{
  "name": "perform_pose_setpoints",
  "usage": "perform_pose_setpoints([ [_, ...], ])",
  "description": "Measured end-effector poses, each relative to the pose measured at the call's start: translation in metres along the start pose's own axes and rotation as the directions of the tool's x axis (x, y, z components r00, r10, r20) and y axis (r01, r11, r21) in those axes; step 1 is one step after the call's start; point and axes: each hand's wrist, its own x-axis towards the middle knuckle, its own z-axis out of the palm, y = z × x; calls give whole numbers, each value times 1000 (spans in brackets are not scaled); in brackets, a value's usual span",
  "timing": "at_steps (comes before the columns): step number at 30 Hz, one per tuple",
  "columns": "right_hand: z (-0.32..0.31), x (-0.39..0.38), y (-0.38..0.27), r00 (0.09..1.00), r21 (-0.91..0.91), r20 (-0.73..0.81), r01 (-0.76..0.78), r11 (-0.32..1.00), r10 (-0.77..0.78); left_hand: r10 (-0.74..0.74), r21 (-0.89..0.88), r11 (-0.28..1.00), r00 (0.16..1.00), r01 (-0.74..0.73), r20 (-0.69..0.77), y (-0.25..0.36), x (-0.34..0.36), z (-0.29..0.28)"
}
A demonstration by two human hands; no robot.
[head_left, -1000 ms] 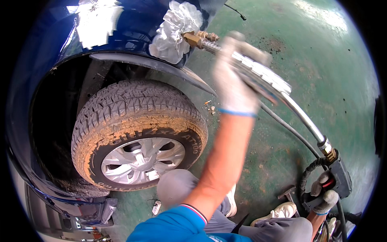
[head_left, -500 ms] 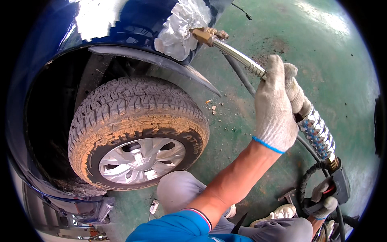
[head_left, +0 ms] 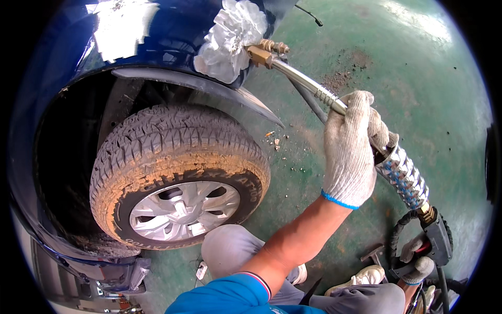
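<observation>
My gloved left hand is closed round the metal shaft of a slide-hammer dent puller, just ahead of its ribbed chrome section. The puller's brass head meets the edge of a crinkled, bare silver patch on the blue car body panel. At the lower right, my gloved right hand grips the black pistol-style handle at the tool's rear, near a red trigger. Whether the head is fixed to the metal I cannot tell.
A muddy tyre with a silver wheel stands left, below a loose wheel-arch trim. A second bare patch lies farther left. Cables trail by the right handle. A hammer lies near my shoe on the green floor.
My left hand has come down and slightly left, its fingers curling more tightly round the shaft. The tool has shifted slightly left in view. My right hand keeps its grip.
</observation>
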Motion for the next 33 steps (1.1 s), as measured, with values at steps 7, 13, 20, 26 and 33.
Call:
perform_pose_setpoints([
  [7, -8, 5, 6, 1000, -32, 29, -2, 1000, 3, 45, 12, 999, 998, -45, 45, 3, 6, -2],
  [13, -3, 6, 7, 999, -35, 11, 35, 999, -34, 42, 16, 999, 997, -43, 65, 3, 6, -3],
  [20, 10, 7, 1, 1000, 16, 6, -12, 1000, 12, 47, 16, 999, 996, -48, 81, 3, 3, -6],
  [26, -2, 5, 5, 1000, 36, 20, 0, 999, 0, 47, 31, 998, 996, -49, 80, 8, 3, -3],
  [33, 15, 2, -10, 998, 91, -52, -12, 996, 17, 71, 57, 995, 994, -76, 83, 6, 5, -2],
])
